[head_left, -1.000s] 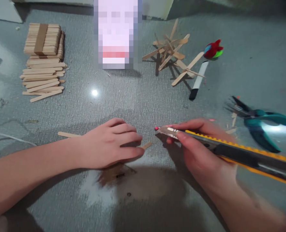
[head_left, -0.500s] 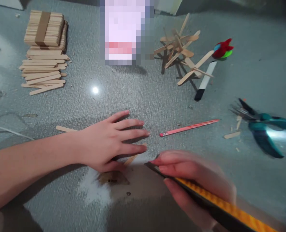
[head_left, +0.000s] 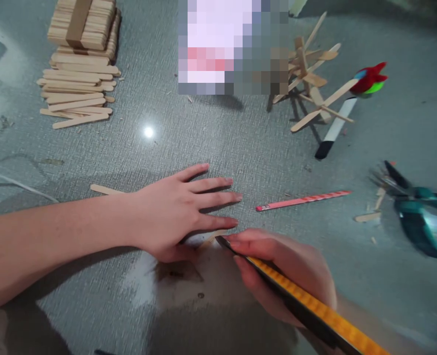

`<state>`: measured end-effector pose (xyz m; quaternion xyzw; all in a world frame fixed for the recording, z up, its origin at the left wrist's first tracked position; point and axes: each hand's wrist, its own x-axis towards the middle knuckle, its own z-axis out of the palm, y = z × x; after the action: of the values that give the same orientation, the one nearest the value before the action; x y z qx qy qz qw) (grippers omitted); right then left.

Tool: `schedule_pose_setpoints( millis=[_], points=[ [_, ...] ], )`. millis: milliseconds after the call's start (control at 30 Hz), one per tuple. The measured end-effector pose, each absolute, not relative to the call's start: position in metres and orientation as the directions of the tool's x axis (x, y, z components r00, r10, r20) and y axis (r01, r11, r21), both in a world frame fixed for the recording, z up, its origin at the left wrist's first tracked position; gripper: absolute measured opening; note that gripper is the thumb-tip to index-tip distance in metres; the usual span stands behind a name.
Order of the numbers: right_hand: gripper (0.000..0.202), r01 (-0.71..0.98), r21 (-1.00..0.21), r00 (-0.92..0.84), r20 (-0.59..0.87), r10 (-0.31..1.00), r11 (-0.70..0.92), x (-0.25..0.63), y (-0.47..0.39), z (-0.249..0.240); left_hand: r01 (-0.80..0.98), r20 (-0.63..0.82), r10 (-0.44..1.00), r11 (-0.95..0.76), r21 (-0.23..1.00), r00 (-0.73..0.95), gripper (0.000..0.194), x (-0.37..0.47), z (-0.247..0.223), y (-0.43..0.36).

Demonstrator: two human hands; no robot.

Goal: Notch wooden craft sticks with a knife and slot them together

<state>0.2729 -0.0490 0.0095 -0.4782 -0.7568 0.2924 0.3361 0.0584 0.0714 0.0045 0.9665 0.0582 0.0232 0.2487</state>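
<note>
My left hand [head_left: 170, 214] lies flat on the table with its fingers spread. By its thumb and index finger a thin wooden stick [head_left: 211, 239] shows in part; the rest is under the hand. My right hand [head_left: 288, 268] is closed around a yellow and black utility knife [head_left: 307, 298], its dark blade tip at or just over the stick. Another craft stick [head_left: 105, 189] pokes out beyond my left wrist.
Craft sticks [head_left: 80, 93] lie below banded bundles [head_left: 81, 24]. A stick structure [head_left: 310, 69] and a black-and-white marker [head_left: 336, 128] stand upper right. A pink pencil [head_left: 303, 200] and teal-handled pliers [head_left: 412, 197] lie right. A blurred patch hides something at top.
My right hand has brought the knife left and up, its tip now at the thin stick. My left hand stays flat. The whole view has shifted a little.
</note>
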Motion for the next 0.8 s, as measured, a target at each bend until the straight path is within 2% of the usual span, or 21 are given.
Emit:
schedule_pose_setpoints(
  millis=[500, 633, 800],
  points=[
    [0.02, 0.559, -0.731, -0.342, 0.228, 0.912, 0.392, 0.271, -0.055, 0.008, 0.098, 0.079, 0.149, -0.887, 0.451, 0.986, 0.067, 0.06, 0.002, 0.068],
    [0.015, 0.599, -0.719, -0.354, 0.156, 0.922, 0.352, 0.268, -0.059, 0.014, 0.113, 0.06, 0.153, -0.897, 0.428, 0.986, 0.065, 0.062, 0.002, 0.068],
    [0.018, 0.612, -0.714, -0.33, 0.159, 0.93, 0.339, 0.264, -0.059, 0.02, 0.128, 0.027, 0.155, -0.891, 0.436, 0.988, 0.065, 0.064, 0.003, 0.069]
  ],
)
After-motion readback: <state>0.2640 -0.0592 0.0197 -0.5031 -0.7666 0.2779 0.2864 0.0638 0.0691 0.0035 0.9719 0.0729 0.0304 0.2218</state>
